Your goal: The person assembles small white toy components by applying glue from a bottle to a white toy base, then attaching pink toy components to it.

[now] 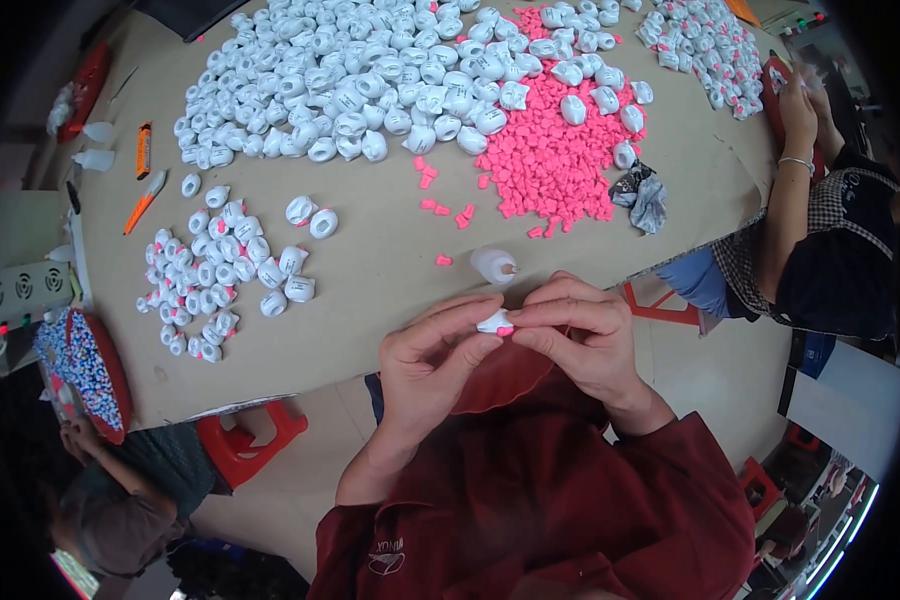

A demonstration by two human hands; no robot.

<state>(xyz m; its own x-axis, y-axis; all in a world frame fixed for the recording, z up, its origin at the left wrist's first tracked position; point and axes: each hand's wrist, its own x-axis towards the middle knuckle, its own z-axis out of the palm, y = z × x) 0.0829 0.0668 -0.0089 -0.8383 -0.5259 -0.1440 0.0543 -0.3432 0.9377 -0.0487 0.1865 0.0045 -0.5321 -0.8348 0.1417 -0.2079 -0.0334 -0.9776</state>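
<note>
Pressure, light and even, looked like the key as I held a small white shell (491, 321) and a pink piece (505, 331) together in front of me at the near edge of the paper-covered table (375, 240). My left hand (420, 355) was drawn nearly closed, thumb and fingers pinching the shell; my right hand (590, 342) met it from the other side, thumb and forefinger brought together on the pink piece, at the shell's lower right end. How far the piece had seated could not be told behind my fingers. Good practice, I judged, was to let the left hand steady the shell while the right squared the pink piece and pressed straight, without twisting, fingers clear of the joint in case it was wet. A pale, brown-tipped bottle (492, 266) was just beyond my fingers. Loose pink pieces (552, 150) and a heap of white shells (310, 75) lay farther out; to my left, a smaller cluster of shells (207, 272), several showing pink, offered a guide for alignment.
</note>
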